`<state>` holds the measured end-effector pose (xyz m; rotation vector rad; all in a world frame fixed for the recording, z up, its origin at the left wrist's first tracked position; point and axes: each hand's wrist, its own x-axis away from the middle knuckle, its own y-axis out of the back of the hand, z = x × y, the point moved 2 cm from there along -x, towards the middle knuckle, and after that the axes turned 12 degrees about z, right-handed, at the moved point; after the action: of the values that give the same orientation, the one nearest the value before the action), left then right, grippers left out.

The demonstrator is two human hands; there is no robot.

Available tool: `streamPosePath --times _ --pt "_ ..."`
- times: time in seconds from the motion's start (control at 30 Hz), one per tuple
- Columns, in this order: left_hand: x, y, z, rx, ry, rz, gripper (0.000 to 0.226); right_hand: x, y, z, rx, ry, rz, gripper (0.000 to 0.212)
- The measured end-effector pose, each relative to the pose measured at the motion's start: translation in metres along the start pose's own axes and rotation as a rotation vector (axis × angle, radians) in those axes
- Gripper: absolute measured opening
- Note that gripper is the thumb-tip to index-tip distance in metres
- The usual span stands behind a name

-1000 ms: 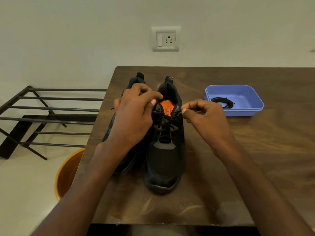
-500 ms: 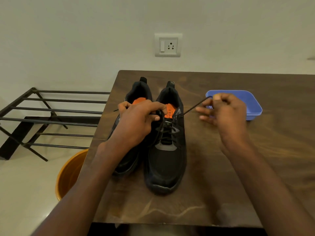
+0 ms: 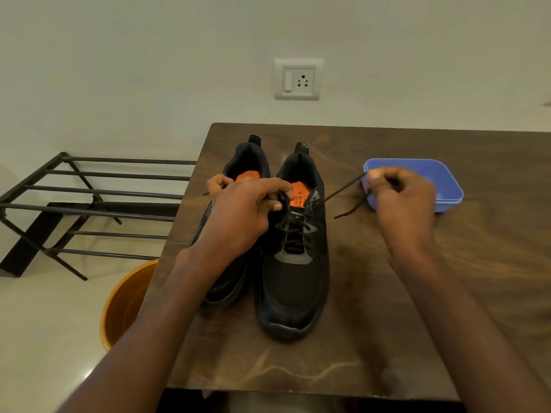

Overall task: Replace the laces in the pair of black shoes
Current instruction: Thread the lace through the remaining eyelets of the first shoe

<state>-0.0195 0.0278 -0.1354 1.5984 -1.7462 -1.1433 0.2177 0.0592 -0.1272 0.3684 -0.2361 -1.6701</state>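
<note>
Two bare forearms, no sleeves, left hand, right hand

- A dark wooden table stands against a pale wall.
- A blue plastic tray sits on the table's far right part.
- A white switch-and-socket plate is fixed to the wall above the table.
- A black metal rack stands on the floor to the left.
- An orange bucket sits on the floor, partly under the table's left edge.

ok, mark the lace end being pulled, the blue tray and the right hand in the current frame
lace [image 3: 343, 190], head view, on the taut stretch between eyelet and fingers.
blue tray [image 3: 447, 186], head view, on its right wall.
right hand [image 3: 399, 198], head view, on the back of the hand.
</note>
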Motion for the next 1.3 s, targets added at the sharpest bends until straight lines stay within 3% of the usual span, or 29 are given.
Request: streamPosePath --times 0.07,0.1,0.2,0.27,0.33,0.4,0.5,0.57,0.63,0.73,0.87,1.1,1.3 --pt "0.0 0.001 0.0 0.014 0.001 0.012 0.046 -0.003 0.012 -0.004 0.136 0.031 -0.148 0.008" --pt "0.0 0.001 0.0 0.013 0.001 0.017 0.045 -0.002 0.012 -0.005 0.249 0.084 -0.133 0.014" --pt "0.001 0.001 0.0 -0.026 -0.012 0.0 0.037 0.004 -0.005 0.004 0.371 0.206 0.15 0.017" --pt "0.001 0.001 0.0 -0.036 -0.022 -0.005 0.034 0.01 -0.022 0.006 0.408 0.195 0.366 0.015" --pt "0.001 0.002 0.001 -0.031 -0.025 -0.002 0.034 0.013 -0.031 0.004 0.402 0.162 0.465 0.008" --pt "0.001 0.002 0.0 -0.045 -0.015 -0.002 0.034 0.011 -0.027 0.003 0.318 0.107 0.415 0.01" --pt "0.001 0.003 -0.001 -0.068 -0.005 0.0 0.034 0.001 -0.001 0.001 0.241 0.026 0.098 0.009" --pt "0.002 0.004 0.0 -0.059 0.001 -0.001 0.033 -0.005 0.012 -0.005 0.252 0.014 -0.03 0.007" --pt "0.003 0.006 0.001 -0.044 -0.008 -0.003 0.035 -0.006 0.011 -0.009 0.291 0.068 0.011 0.01" --pt "0.005 0.011 -0.002 -0.043 0.005 -0.013 0.042 0.001 -0.008 -0.002 0.348 0.212 0.214 0.017" --pt "0.007 0.014 -0.005 -0.063 0.035 -0.006 0.025 0.011 -0.031 0.002 0.405 0.256 0.453 0.011" --pt "0.009 0.014 -0.003 -0.065 0.009 0.086 0.033 0.005 -0.024 -0.007 0.293 0.063 0.504 0.013" --pt "0.013 0.016 -0.006 -0.136 0.0 0.082 0.034 0.011 -0.02 0.003 0.255 0.112 0.495 0.007"
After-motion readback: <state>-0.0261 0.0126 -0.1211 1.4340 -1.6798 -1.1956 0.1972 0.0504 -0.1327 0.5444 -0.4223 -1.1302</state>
